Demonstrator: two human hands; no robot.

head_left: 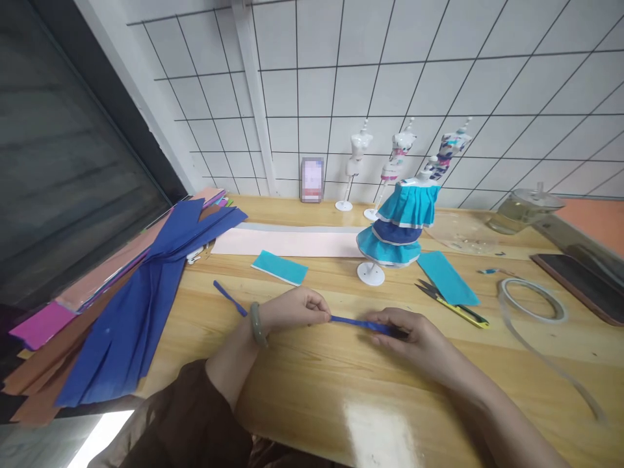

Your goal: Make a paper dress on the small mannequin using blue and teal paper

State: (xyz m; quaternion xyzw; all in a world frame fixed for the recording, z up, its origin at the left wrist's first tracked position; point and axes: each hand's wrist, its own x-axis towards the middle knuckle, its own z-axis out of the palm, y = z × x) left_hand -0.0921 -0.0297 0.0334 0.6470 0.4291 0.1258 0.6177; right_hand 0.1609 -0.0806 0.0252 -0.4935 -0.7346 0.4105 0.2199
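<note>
A narrow, folded or twisted blue strip (348, 321) stretches between my two hands, just above the table. My left hand (298, 307) pinches it between thumb and fingertips; a green bangle circles that wrist. A blue end shows beyond the wrist to the left, seemingly part of the same strip. My right hand (408, 330) grips the other end, where the blue material looks wider and bunched, partly hidden by the fingers. Behind the hands stands a small dress form wearing a tiered turquoise and blue dress (408, 205). A turquoise piece (280, 267) lies beyond my left hand.
Blue crepe-like sheets (131, 305) are piled at the left. Scissors (453, 304) lie beside another turquoise piece (449, 278). A tape roll (507, 300) is at right, near a dark phone (580, 286). Bare dress forms (358, 156) and a pale pink strip (292, 242) are at the back.
</note>
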